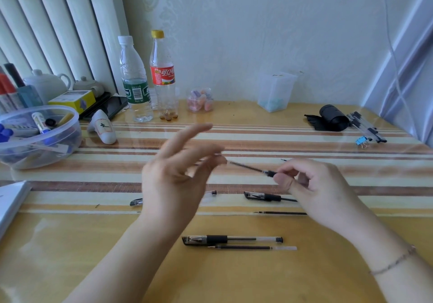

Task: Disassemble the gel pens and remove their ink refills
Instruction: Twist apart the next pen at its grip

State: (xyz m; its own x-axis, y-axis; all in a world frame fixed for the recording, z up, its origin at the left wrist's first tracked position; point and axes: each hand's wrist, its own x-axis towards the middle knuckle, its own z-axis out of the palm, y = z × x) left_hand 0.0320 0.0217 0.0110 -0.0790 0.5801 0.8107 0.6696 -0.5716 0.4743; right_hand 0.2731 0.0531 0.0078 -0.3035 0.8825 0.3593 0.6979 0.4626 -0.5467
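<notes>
In the head view, a thin dark ink refill is held above the striped table between both hands. The right hand is curled, its thumb and forefinger pinched on the black grip end of the refill. The left hand is blurred; its upper fingers are spread and raised, while a lower fingertip and the thumb appear to be closed on the refill's far end, though the contact cannot be made out sharply. A thin bracelet is seen on the right wrist.

On the table nearest the camera an assembled gel pen is laid, with a loose refill just beside it. Farther back, a capped pen part and another bare refill are seen, partly hidden by the right hand. A clear barrel and a cap are partly hidden behind the left hand. At the far right a bundle of pens is lying beside a black roll.
</notes>
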